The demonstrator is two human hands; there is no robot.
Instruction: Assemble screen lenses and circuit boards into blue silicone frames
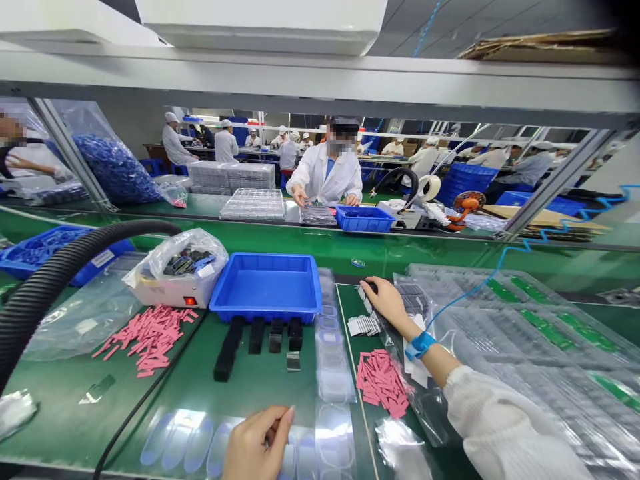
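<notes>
My left hand (257, 443) is at the near edge of the green mat, thumb and forefinger pressed together. Anything between them is too small to see. It hovers by a row of clear oval film pieces (200, 443). Farther off, my right hand (385, 300), with a blue wrist strap (420, 345), reaches to a row of small whitish pieces (363, 325). Its fingers are drawn together, and their tips hide whatever they hold. Below it lies a heap of pink strips (383, 383). Dark stacked strips (229, 350) and a small shiny square (293, 361) rest mid-mat.
A blue tray (267, 310) stands ahead, beside a white box (170, 292) with a bag of dark parts. A black hose (60, 273) arches at left near more pink strips (150, 337). Clear trays with green boards (545, 328) fill the right. A co-worker (327, 177) sits opposite.
</notes>
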